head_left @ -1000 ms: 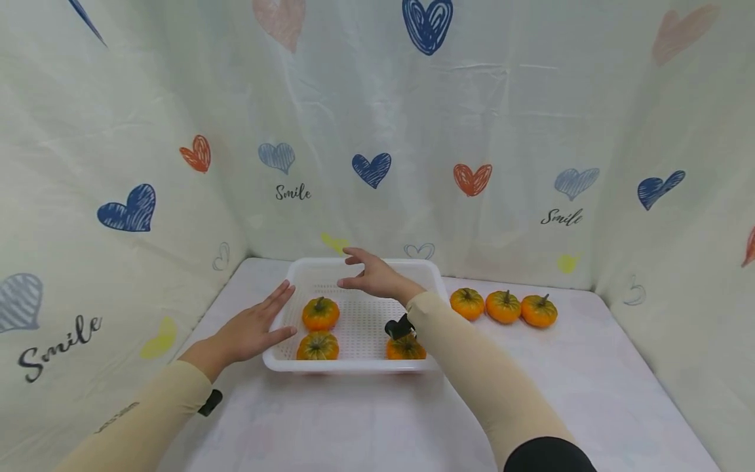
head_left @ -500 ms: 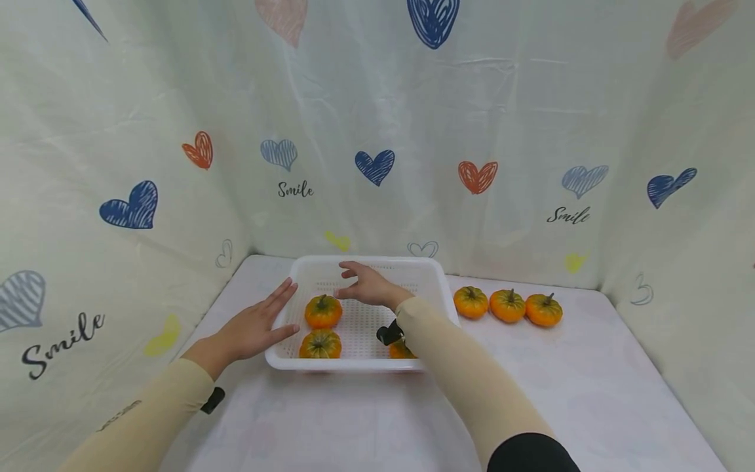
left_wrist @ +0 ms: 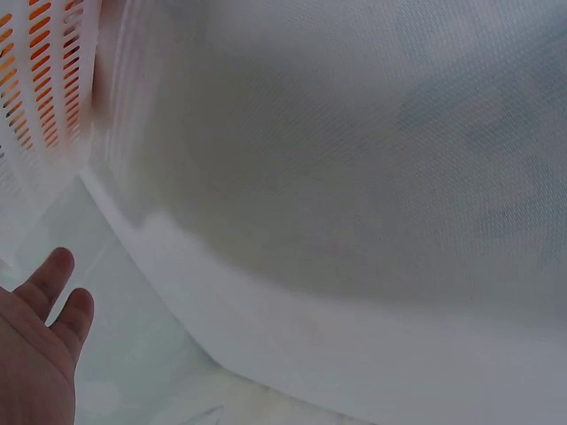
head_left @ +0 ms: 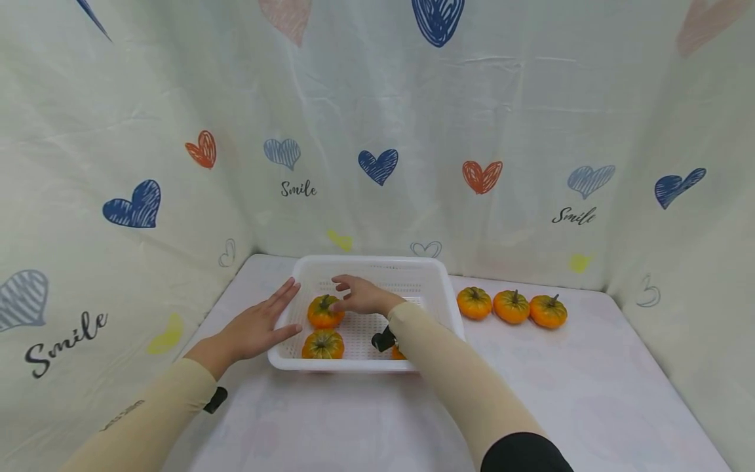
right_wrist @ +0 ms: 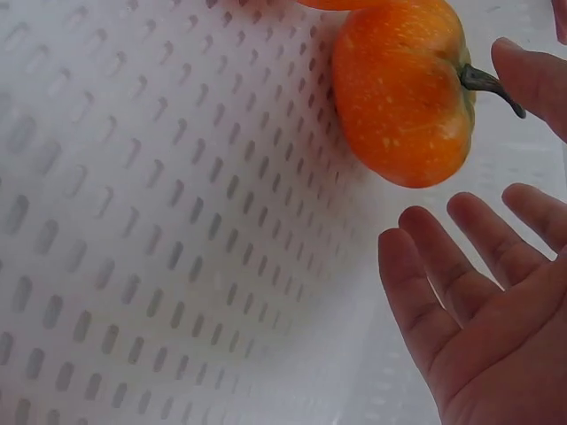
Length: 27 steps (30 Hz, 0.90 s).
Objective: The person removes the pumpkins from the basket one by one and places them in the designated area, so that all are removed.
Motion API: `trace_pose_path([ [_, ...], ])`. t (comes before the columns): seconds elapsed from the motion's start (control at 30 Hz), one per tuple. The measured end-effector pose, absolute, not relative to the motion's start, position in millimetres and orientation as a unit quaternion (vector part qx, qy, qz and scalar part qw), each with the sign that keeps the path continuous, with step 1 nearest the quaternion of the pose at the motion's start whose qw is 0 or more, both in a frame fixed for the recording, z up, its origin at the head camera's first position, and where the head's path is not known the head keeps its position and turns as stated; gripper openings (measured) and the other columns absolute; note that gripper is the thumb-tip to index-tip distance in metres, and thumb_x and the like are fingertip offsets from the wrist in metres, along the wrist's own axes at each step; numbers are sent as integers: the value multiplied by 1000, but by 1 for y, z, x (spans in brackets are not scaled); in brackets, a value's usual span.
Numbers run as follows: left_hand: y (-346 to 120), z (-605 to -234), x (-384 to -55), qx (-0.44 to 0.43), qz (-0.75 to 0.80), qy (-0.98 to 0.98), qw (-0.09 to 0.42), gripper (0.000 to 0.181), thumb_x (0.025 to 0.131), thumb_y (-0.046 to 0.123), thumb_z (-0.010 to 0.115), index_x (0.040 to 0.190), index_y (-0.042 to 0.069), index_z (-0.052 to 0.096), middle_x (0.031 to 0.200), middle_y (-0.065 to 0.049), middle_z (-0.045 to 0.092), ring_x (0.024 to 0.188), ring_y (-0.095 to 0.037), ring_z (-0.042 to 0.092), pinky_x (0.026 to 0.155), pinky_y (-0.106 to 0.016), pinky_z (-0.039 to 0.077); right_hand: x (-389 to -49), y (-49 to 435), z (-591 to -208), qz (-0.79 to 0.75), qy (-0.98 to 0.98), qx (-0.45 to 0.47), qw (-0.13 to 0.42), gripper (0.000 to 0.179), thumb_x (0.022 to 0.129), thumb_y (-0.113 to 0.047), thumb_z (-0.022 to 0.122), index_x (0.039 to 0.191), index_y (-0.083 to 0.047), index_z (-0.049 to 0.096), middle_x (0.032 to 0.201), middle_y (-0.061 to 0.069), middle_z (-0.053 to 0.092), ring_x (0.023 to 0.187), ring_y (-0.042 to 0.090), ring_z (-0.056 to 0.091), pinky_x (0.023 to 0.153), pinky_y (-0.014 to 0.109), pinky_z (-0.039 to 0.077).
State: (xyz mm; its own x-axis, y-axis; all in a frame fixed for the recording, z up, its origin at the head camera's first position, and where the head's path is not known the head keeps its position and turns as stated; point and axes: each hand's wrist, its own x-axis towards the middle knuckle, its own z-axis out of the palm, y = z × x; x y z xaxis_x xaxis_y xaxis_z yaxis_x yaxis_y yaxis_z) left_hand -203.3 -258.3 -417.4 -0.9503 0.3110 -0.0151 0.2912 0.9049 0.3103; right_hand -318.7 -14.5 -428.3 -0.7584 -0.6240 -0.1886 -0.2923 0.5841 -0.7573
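My right hand [head_left: 362,296] reaches over the white plastic basket [head_left: 366,366], its thumb and spread fingers about the rear-left small pumpkin [head_left: 323,313]. In the right wrist view the thumb is near the stem of that pumpkin [right_wrist: 407,97], while the fingers stand apart from its side. A second pumpkin [head_left: 322,345] sits in front of it inside the basket. At the front right a third pumpkin [head_left: 398,353] is mostly hidden by my right forearm. My left hand [head_left: 253,331] lies with straight fingers at the basket's left rim; the left wrist view shows part of that hand [left_wrist: 40,336] beside the perforated wall.
Three more pumpkins [head_left: 512,307] stand in a row on the white table [head_left: 590,387], to the right of the basket. Behind the table and at its sides hangs a pale curtain [head_left: 413,111] printed with hearts.
My right hand has come down and toward me, from the back of the basket to the rear-left pumpkin. The left hand stays at the rim. The head view has shifted slightly.
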Motion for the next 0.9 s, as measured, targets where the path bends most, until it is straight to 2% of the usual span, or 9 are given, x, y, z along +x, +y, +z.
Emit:
trace_pose_path([
  [0.13, -259, -418, -204, 155, 156, 975, 30, 84, 98, 56, 51, 161, 15, 12, 167, -7, 3, 138, -47, 36, 105, -67, 33, -318, -16, -429, -355, 863, -279, 227, 73, 90, -30, 75, 152, -14, 41, 147, 10, 50, 125, 28, 55, 102, 39, 48],
  [0.37, -260, -418, -205, 154, 154, 976, 34, 89, 96, 65, 45, 162, 17, 10, 167, -5, 2, 139, -46, 36, 106, -66, 32, -317, -16, -432, -333, 867, -288, 233, 72, 90, -31, 75, 152, -18, 42, 146, 6, 51, 132, 22, 48, 110, 41, 39],
  [0.57, -260, -418, -204, 155, 155, 975, 33, 88, 96, 64, 45, 162, 16, 11, 167, -7, 4, 138, -47, 37, 106, -66, 32, -314, -16, -434, -330, 865, -291, 240, 71, 89, -29, 76, 151, -18, 43, 145, 8, 52, 132, 23, 48, 111, 42, 37],
  [0.9, -259, -419, -204, 153, 165, 974, 34, 84, 98, 54, 52, 162, 16, 12, 167, -6, 3, 138, -47, 36, 106, -67, 31, -314, -16, -434, -338, 855, -298, 255, 73, 88, -25, 78, 151, -18, 43, 139, 12, 55, 122, 24, 55, 105, 41, 45],
])
